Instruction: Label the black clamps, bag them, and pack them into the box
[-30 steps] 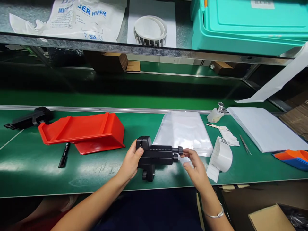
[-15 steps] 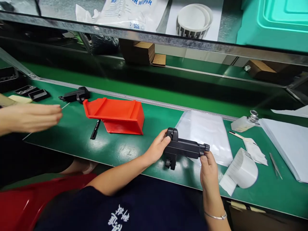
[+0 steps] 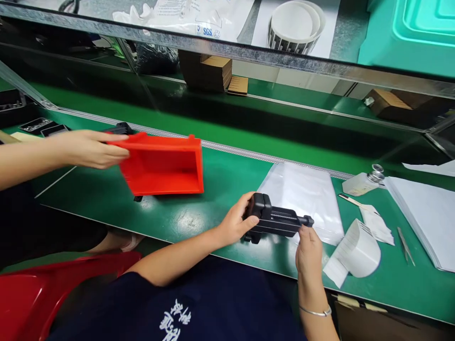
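1. Underside of the black clamp [image 3: 275,220] is hidden by the left hand [image 3: 236,222]; the pen under the red bin [image 3: 161,166] shows only its tip, and the second black device behind a co-worker's hand [image 3: 90,149] is mostly covered
2. Clamp sits just above the green bench [image 3: 199,215] near its front edge, beside the clear plastic bag [image 3: 302,196]; its long axis runs left to right, knob end pointing right
3. Left hand's fingers wrap the clamp's thick head; right hand [image 3: 308,248] pinches the knob with its fingertips
4. Red bin is tipped, open side toward the camera, its inside bare; the co-worker's hand grips its left rim
5. Label roll [image 3: 357,253] lies right of the right hand
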Available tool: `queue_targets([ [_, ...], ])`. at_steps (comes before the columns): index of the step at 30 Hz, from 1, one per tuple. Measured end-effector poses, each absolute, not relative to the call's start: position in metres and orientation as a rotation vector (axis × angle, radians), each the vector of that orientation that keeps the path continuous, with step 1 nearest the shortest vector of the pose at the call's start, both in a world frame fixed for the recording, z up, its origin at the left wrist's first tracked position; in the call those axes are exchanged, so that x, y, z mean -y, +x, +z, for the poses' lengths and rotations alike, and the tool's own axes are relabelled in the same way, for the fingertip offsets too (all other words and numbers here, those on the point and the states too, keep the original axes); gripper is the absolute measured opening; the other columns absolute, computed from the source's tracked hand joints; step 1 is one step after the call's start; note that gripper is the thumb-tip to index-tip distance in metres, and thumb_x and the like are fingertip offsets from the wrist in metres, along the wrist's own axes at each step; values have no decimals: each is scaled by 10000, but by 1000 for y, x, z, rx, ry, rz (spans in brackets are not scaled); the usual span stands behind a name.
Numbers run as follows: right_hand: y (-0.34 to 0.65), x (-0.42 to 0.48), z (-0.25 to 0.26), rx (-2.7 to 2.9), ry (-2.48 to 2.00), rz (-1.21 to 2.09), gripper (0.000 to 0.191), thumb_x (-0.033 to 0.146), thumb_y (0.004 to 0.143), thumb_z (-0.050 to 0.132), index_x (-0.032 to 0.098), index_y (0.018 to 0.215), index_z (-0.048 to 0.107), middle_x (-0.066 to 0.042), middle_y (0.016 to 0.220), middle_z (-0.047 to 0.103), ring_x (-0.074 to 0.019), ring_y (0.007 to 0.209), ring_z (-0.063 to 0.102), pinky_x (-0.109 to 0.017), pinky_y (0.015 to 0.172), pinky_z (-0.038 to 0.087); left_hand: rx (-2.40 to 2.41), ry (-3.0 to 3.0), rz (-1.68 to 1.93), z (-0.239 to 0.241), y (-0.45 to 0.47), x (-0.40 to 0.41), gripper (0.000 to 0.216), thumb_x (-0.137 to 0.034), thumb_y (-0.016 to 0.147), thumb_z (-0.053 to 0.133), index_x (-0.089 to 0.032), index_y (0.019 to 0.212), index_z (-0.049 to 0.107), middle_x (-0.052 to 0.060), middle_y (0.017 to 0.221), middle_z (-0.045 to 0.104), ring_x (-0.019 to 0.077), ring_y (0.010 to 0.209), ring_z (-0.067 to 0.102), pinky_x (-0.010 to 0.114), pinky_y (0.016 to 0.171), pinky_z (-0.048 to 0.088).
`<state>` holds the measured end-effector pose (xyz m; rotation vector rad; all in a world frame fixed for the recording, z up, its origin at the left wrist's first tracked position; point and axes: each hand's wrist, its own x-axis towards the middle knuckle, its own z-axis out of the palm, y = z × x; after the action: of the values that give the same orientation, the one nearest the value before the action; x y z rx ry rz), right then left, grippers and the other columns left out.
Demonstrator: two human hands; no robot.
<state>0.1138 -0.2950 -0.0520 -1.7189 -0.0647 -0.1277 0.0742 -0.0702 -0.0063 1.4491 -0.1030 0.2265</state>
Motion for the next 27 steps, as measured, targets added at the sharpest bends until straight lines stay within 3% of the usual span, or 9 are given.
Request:
queue_targets([
  [3,108,291,-45,184,-1806,-121,533,609,939,425,172,775,683,-59,765,668,-235,799,630,-409,851,477,-58,1284,267,-5,81,71,625,-618,761,703,-174,1193,616,73,1123,685,232,1026,619,305,900,468],
  [6,93,283,-34,489,-1864,-193,580,577,995,288,204,877,716,-67,879,685,-247,902,648,-507,1037,389,-417,938,212,-4,97,69,456,-565,756,721,-150,938,673,42,864,712,178,787,644,259,717,494],
  [8,82,276,-30,748,-1934,-288,478,533,1002,340,249,1038,723,-68,998,683,-253,996,635,-553,1122,283,-600,732,151,-3,105,67,381,-516,773,714,-143,824,656,24,729,692,154,644,624,253,626,488],
  [12,71,263,-29,1089,-2041,-448,339,414,1003,433,309,1238,655,-75,1165,647,-267,1160,559,-575,1171,162,-709,523,85,3,112,65,307,-438,824,683,-139,772,641,10,661,686,135,556,614,252,603,505],
  [17,69,263,-28,1036,-1987,-382,331,402,985,492,327,1280,621,-76,1184,646,-269,1156,573,-602,1170,179,-704,535,65,2,109,65,319,-453,847,657,-141,780,643,7,655,675,136,560,607,257,597,494],
  [20,73,268,-26,606,-1736,-184,547,525,917,574,317,1414,478,-107,1296,591,-296,1184,585,-581,1087,377,-616,683,77,-1,102,68,385,-520,774,724,-143,820,662,6,699,678,144,627,613,257,629,484],
  [22,79,269,-26,284,-1495,-20,681,552,849,660,307,1437,421,-109,1305,587,-287,1147,619,-512,974,510,-445,851,82,1,95,71,458,-546,723,770,-149,937,691,22,840,711,166,780,644,256,720,488],
  [24,88,269,-29,46,-1283,96,599,510,803,729,307,1326,519,-65,1180,657,-231,998,677,-423,845,585,-205,1001,28,6,89,74,577,-543,722,779,-177,1154,667,55,1080,709,212,1039,627,275,891,463],
  [27,98,267,-37,-188,-1048,194,400,508,750,766,266,1050,660,-15,976,724,-175,826,692,-350,778,604,117,1107,-195,16,83,74,808,-523,761,748,-220,1448,450,112,1366,578,287,1310,476,369,1072,357],
])
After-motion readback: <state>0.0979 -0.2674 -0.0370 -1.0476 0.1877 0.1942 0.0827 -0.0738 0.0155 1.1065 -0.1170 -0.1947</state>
